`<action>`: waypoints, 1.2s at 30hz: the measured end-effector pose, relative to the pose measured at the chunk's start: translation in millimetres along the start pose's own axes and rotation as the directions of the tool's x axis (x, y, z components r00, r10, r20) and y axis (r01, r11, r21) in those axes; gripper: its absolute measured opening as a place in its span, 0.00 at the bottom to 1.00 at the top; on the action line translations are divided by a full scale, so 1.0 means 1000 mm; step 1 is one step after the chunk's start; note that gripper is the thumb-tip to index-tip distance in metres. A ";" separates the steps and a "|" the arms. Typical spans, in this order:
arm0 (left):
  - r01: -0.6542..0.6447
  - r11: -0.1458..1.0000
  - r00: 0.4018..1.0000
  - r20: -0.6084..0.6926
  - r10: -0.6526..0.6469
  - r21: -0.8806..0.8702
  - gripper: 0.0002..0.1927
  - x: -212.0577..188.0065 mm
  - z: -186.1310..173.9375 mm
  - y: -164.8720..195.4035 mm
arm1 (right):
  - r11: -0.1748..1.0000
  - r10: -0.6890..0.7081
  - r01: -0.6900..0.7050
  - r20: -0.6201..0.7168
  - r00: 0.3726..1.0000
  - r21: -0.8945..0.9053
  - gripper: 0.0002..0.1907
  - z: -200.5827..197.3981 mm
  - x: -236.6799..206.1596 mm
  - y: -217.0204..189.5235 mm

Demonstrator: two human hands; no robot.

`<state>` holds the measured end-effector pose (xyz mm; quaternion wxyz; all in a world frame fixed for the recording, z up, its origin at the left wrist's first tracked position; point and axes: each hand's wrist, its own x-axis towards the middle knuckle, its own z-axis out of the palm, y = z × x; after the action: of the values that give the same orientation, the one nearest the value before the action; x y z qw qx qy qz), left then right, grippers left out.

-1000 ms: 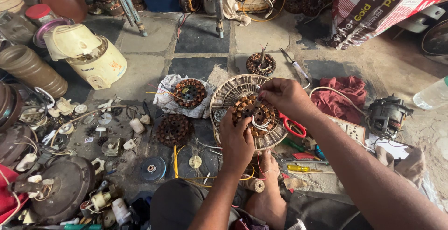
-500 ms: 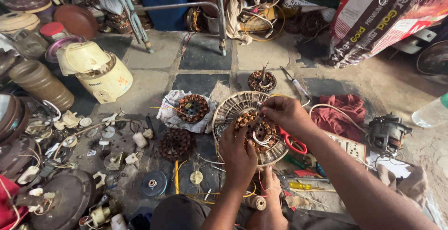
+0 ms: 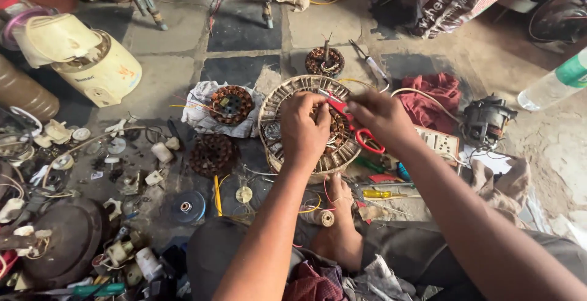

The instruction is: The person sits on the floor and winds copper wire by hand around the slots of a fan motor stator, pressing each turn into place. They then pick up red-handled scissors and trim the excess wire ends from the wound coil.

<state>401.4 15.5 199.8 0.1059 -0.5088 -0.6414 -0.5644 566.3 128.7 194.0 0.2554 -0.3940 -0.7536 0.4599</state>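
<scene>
While both hands work over it, the floor (image 3: 244, 32) of stone slabs spreads widest, cluttered w/ parts. Next biggest: a cream appliance housing (image 3: 92, 62) at upper left, lying tilted, & a dark round cover (image 3: 67, 240) at lower left among small white bits and wires. A red cloth (image 3: 437, 96) sits right of centre, w/ a small motor (image 3: 486, 121) just beside it and a clear bottle w/ green label (image 3: 553, 81) farther right.

Centre: a round fan stator (image 3: 287, 96), pale slotted ring w/ copper windings, lies flat on the floor just above the person's bare foot (image 3: 339, 227). Left hand (image 3: 304, 131) rests on it, palm down, fingers curled and pressing on the windings; what they pinch, can't tell. Right hand (image 3: 382, 117) hovers over the stator's right side, fingers clenched around red-handled scissors (image 3: 358, 127), blades pointing up-left toward the left hand's fingertips.

Smaller: a wound coil on white cloth (image 3: 231, 104) left of the stator, a bare dark core (image 3: 213, 154) below that, a third coil (image 3: 324, 61) above the stator. A white switch plate (image 3: 440, 142) lies by the right forearm. A blue disc (image 3: 186, 206), a yellow-handled screwdriver (image 3: 379, 194) and a thread spool (image 3: 323, 218) lie near the foot.
</scene>
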 end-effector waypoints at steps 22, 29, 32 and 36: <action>0.100 0.984 0.995 0.024 -0.098 -0.147 0.05 0.017 0.045 0.000 | 0.397 0.401 -0.089 0.086 0.912 -0.914 0.54 0.035 -0.097 0.120; 0.419 0.857 0.907 0.180 -0.380 -0.301 0.07 0.017 0.052 -0.018 | 0.515 0.326 -0.240 -0.071 0.943 -0.823 0.37 0.034 -0.094 0.132; 0.408 0.877 0.911 0.176 -0.373 -0.253 0.07 0.018 0.047 -0.016 | 0.598 0.096 -0.006 0.065 0.993 -0.801 0.16 0.028 -0.099 0.132; 0.144 0.968 0.989 0.046 -0.138 -0.203 0.06 0.021 0.042 -0.003 | 0.724 0.176 -0.211 -0.120 0.977 -0.657 0.22 0.028 -0.102 0.127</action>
<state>407.8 62.3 198.7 0.0020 -0.4789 -0.6156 -0.6258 647.8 63.7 65.4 0.0671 -0.5467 -0.8160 0.1753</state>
